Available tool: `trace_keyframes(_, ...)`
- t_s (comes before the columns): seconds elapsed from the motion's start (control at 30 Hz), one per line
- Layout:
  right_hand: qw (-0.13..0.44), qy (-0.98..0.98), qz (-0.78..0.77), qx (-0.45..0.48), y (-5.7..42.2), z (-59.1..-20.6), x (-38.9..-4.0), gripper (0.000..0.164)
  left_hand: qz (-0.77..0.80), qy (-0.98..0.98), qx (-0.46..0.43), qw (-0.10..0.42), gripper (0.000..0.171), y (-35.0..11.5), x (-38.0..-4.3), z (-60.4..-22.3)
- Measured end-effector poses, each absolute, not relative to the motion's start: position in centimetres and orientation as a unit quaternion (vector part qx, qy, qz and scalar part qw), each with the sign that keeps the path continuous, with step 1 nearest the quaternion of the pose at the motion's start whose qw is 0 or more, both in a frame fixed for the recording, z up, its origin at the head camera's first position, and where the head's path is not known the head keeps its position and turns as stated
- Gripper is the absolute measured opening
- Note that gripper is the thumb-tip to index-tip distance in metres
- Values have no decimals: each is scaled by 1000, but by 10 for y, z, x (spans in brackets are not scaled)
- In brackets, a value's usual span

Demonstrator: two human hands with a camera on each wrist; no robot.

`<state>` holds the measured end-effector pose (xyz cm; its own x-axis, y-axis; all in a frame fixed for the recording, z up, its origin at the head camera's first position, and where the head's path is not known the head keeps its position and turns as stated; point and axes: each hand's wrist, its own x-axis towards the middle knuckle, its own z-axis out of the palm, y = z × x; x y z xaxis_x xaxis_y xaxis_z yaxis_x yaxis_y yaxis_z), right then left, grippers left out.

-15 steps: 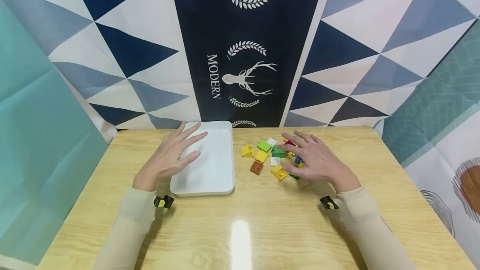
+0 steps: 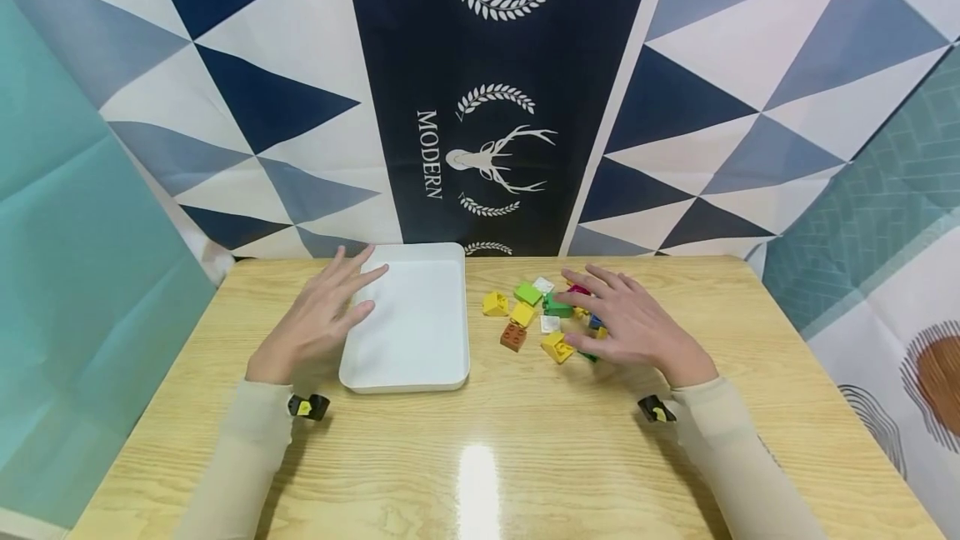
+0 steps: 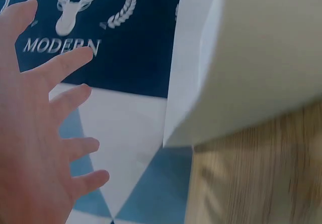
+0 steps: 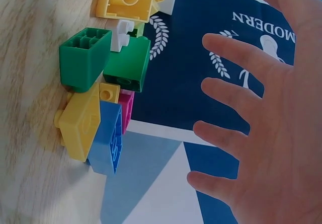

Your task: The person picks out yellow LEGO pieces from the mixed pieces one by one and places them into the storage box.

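Observation:
My left hand, fingers spread, hovers over the left edge of a white tray and holds nothing. Over the right part of a loose group of toy building bricks hangs my right hand, its fingers extended and nothing in them. A brown brick, a lime brick and several yellow ones lie left of that hand. The right wrist view shows a green brick, a blue brick and a yellow brick apart from the fingers. In the head view the hand partly hides the rightmost bricks.
The wooden table ends at the back against a patterned cloth. A teal sheet borders its left side, and another patterned cloth its right.
My left hand has shifted left, from over the tray towards its left edge. The right hand has barely moved. Tray and bricks stay where they were.

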<state>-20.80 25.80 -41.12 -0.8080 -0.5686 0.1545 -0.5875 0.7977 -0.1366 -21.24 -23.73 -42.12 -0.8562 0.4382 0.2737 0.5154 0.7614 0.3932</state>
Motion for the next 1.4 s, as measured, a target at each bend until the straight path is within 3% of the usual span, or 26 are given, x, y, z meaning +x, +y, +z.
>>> trace_keyframes(0.4,49,-948,91,302,257,-410,-209,59,-256,-939,-206,98,56,-279,-208,-415)
trace_keyframes(0.8,42,-950,92,294,258,-409,-206,59,-445,-844,-266,138,57,-267,-212,-419)
trace_keyframes(1.17,37,-949,89,302,258,-409,-207,59,-632,-736,-231,74,68,-264,-218,-439)
trace_keyframes(1.4,34,-949,91,301,258,-410,-207,60,-650,-727,-216,51,69,-262,-226,-454)
